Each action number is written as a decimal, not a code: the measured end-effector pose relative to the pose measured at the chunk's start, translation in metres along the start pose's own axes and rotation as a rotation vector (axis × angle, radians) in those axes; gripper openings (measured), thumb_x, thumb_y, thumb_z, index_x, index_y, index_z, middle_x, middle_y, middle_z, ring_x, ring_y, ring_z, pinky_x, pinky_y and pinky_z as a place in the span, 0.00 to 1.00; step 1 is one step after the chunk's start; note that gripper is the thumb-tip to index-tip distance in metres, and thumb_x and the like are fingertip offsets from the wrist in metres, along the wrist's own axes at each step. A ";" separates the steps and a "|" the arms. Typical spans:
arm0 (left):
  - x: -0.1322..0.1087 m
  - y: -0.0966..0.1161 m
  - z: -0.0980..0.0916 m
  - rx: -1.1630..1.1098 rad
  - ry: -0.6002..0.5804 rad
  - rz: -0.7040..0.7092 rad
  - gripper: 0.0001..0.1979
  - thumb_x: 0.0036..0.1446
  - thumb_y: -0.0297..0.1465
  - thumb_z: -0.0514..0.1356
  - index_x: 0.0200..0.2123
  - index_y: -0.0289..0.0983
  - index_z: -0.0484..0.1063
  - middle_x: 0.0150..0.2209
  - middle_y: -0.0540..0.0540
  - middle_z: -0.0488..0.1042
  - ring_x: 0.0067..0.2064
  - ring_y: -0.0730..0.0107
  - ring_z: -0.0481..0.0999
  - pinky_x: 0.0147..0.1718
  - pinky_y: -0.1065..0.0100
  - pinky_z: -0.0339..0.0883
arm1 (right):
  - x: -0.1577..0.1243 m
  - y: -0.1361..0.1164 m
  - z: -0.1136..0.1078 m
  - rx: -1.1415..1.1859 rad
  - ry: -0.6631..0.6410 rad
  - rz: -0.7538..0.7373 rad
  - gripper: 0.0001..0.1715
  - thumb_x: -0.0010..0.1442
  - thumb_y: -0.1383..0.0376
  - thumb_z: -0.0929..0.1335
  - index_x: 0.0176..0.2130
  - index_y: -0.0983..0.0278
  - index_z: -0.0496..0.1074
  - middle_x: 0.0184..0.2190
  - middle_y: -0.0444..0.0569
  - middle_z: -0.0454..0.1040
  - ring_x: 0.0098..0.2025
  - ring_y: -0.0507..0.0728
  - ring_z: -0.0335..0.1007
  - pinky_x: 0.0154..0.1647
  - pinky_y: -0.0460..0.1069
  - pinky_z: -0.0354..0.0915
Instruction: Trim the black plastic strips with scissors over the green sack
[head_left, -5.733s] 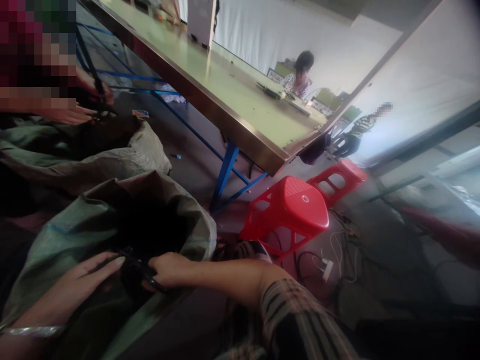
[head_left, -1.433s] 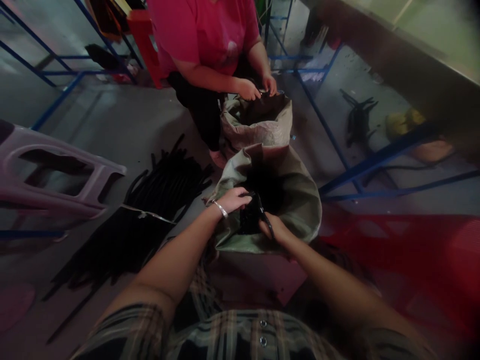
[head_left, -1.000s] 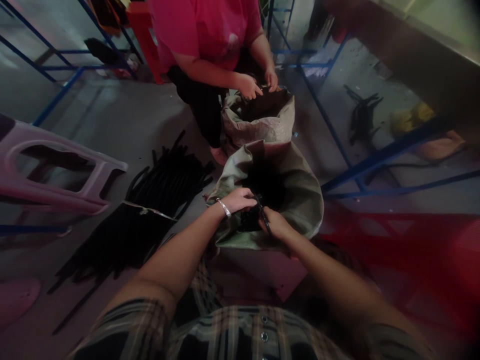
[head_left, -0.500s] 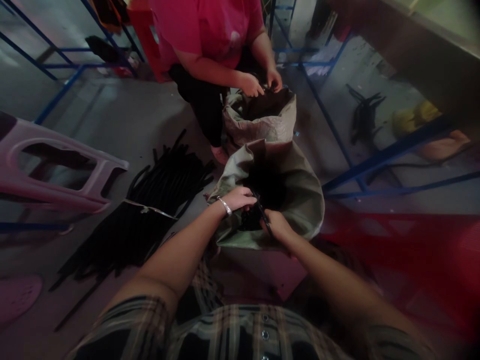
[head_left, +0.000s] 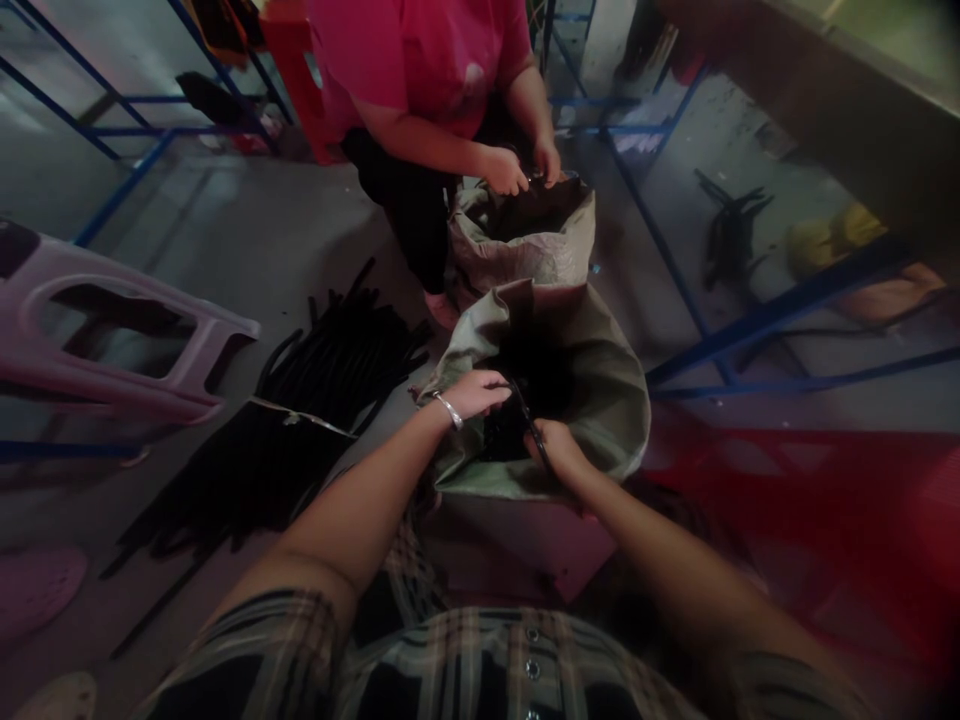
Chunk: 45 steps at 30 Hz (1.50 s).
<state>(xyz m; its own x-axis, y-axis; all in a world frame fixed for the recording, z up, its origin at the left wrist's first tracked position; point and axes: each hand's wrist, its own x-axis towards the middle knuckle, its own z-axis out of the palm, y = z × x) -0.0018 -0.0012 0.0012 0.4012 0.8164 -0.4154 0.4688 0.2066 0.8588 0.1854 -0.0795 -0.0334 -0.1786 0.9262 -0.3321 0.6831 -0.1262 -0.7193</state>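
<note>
While the left hand [head_left: 466, 395] and right hand [head_left: 556, 452] work inside the green woven sack [head_left: 611, 410] | fingers closed on thin black strip [head_left: 531, 425] | judged light, flexible; hold near its end

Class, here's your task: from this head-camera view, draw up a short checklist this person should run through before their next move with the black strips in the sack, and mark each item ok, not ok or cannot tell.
Sack mouth open: ok, the woven sack gapes open.
Strip in hand: ok, the right hand pinches a black strip.
Second hand placed: cannot tell, the left hand is beside the strip, contact unclear.
Strip free inside: cannot tell, the sack's interior is too dark.
Floor strips clear of hands: ok, the pile of black strips lies left of the sack.
Co-worker apart: ok, the co-worker's hands are at a second sack.
</note>
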 end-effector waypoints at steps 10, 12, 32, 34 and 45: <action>0.000 0.003 -0.004 -0.063 0.012 -0.021 0.10 0.52 0.34 0.59 0.36 0.34 0.69 0.24 0.51 0.69 0.19 0.82 0.63 0.16 0.79 0.53 | 0.003 0.006 0.001 0.040 -0.010 -0.022 0.10 0.54 0.63 0.61 0.23 0.63 0.61 0.19 0.42 0.63 0.22 0.49 0.56 0.23 0.43 0.51; -0.001 0.006 -0.005 -0.081 0.016 -0.019 0.09 0.52 0.32 0.59 0.36 0.34 0.68 0.25 0.51 0.69 0.20 0.82 0.64 0.17 0.79 0.53 | 0.003 0.005 0.000 0.008 -0.037 -0.045 0.07 0.55 0.64 0.62 0.26 0.64 0.62 0.21 0.43 0.66 0.23 0.49 0.57 0.24 0.43 0.52; -0.002 0.005 0.006 -0.083 -0.089 0.008 0.06 0.51 0.30 0.60 0.30 0.32 0.67 0.24 0.48 0.72 0.20 0.79 0.68 0.18 0.76 0.59 | -0.002 -0.009 -0.008 -0.327 -0.061 -0.064 0.08 0.56 0.63 0.63 0.34 0.65 0.67 0.26 0.48 0.70 0.24 0.51 0.59 0.25 0.46 0.48; -0.001 0.004 0.006 -0.088 -0.087 -0.013 0.07 0.51 0.31 0.60 0.30 0.32 0.67 0.23 0.48 0.72 0.20 0.79 0.67 0.18 0.76 0.59 | -0.003 -0.008 -0.007 -0.319 -0.049 -0.068 0.07 0.56 0.63 0.63 0.32 0.65 0.67 0.25 0.48 0.70 0.24 0.51 0.59 0.25 0.46 0.48; -0.003 0.003 -0.001 -0.085 -0.029 0.038 0.11 0.51 0.33 0.60 0.36 0.32 0.71 0.24 0.52 0.68 0.21 0.81 0.64 0.20 0.77 0.58 | 0.000 0.001 -0.003 -0.159 0.047 -0.094 0.09 0.54 0.64 0.62 0.25 0.64 0.66 0.19 0.44 0.66 0.21 0.49 0.57 0.23 0.44 0.49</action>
<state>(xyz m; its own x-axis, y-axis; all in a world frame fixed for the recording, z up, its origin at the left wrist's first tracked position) -0.0024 -0.0026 0.0054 0.4407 0.8086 -0.3898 0.3849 0.2221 0.8959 0.1884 -0.0790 -0.0326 -0.2160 0.9472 -0.2368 0.7690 0.0155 -0.6391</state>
